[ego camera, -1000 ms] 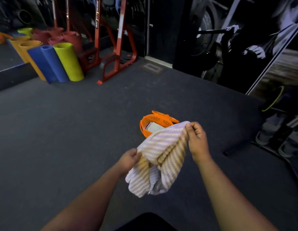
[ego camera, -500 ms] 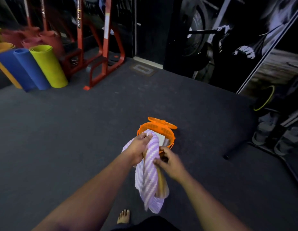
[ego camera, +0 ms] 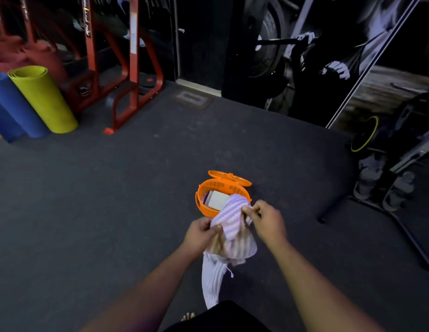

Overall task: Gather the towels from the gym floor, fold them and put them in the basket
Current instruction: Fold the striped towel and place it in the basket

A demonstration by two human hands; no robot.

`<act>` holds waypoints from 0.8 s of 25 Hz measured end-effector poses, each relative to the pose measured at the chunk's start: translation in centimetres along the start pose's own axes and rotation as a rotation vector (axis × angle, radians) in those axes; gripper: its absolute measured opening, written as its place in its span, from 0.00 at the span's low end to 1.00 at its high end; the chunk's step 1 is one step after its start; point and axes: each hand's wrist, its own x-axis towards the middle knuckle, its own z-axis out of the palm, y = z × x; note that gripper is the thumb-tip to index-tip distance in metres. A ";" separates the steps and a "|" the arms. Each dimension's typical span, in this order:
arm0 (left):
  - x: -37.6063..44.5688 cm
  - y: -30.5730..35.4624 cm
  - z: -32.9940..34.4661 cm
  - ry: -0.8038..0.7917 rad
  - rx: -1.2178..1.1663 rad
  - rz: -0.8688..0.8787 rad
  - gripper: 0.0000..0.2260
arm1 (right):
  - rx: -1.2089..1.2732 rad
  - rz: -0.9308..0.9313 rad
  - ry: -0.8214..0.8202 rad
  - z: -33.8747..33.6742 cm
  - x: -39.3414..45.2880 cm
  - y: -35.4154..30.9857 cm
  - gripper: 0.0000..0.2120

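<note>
Mid-fold on a striped towel, just short of the basket.

I have the left hand (ego camera: 201, 232) and right hand (ego camera: 266, 219) both pinching the striped towel (ego camera: 232, 230) in the air just in front of the orange basket (ego camera: 209, 208), a loose tail hanging down. The basket, lid open, already holds folded cloth (ego camera: 217, 200); this towel is unfinished, and I can't tell if more remain. Half a second ago the hands were stacked close; now they have spread apart.

Both my hands hold a striped towel (ego camera: 232, 226) above the orange basket (ego camera: 203, 207).
My left hand (ego camera: 201, 232) and right hand (ego camera: 266, 220) pinch its top edge; one end hangs toward the dark floor (ego camera: 112, 200). Folded towels (ego camera: 217, 200) lie inside the basket.
</note>
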 end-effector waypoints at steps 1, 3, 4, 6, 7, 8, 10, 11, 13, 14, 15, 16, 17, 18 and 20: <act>0.5 0.7 -0.8 0.050 -0.144 -0.057 0.06 | 0.086 0.002 -0.002 -0.7 0.5 1.0 0.19; 1.4 2.3 -2.3 0.148 -0.327 -0.155 0.07 | 0.344 0.046 0.006 -2.2 1.0 2.8 0.20; 2.0 3.0 -3.1 0.171 -0.323 -0.167 0.07 | 0.451 0.081 0.015 -2.9 1.0 3.5 0.23; 2.9 4.7 -4.6 0.096 -0.042 -0.083 0.08 | 0.541 0.120 0.069 -4.4 1.1 4.1 0.23; 3.4 5.4 -5.1 -0.032 0.206 -0.012 0.11 | 0.542 0.116 0.118 -5.3 1.2 4.3 0.21; 3.7 6.2 -5.3 -0.172 0.506 0.054 0.16 | 0.505 0.097 0.177 -6.2 1.4 4.2 0.19; 4.2 7.8 -5.3 -0.337 1.048 0.140 0.19 | 0.358 0.047 0.277 -8.3 1.8 4.3 0.22; 4.5 8.7 -5.2 -0.323 1.139 0.175 0.15 | 0.276 0.034 0.320 -9.2 2.0 4.7 0.24; 4.9 9.4 -5.1 -0.192 0.859 0.195 0.09 | 0.141 0.059 0.396 -10.7 1.9 6.1 0.27; 5.2 9.4 -5.1 -0.116 0.547 0.147 0.07 | 0.081 0.107 0.414 -11.1 1.8 6.7 0.28; 5.2 9.7 -4.8 -0.081 0.266 0.093 0.07 | 0.018 0.147 0.412 -11.3 1.7 7.3 0.30; 5.2 10.1 -4.3 -0.075 0.075 0.064 0.08 | -0.016 0.148 0.390 -11.0 1.7 7.7 0.31; 5.2 10.6 -3.5 -0.093 -0.013 0.067 0.10 | -0.029 0.095 0.364 -10.4 1.9 7.9 0.32; 5.0 11.5 -2.3 -0.129 -0.014 0.093 0.12 | -0.026 0.010 0.314 -9.7 2.2 7.5 0.34; 4.3 14.1 0.0 -0.245 0.110 0.155 0.15 | -0.017 -0.210 0.073 -8.1 3.1 5.1 0.41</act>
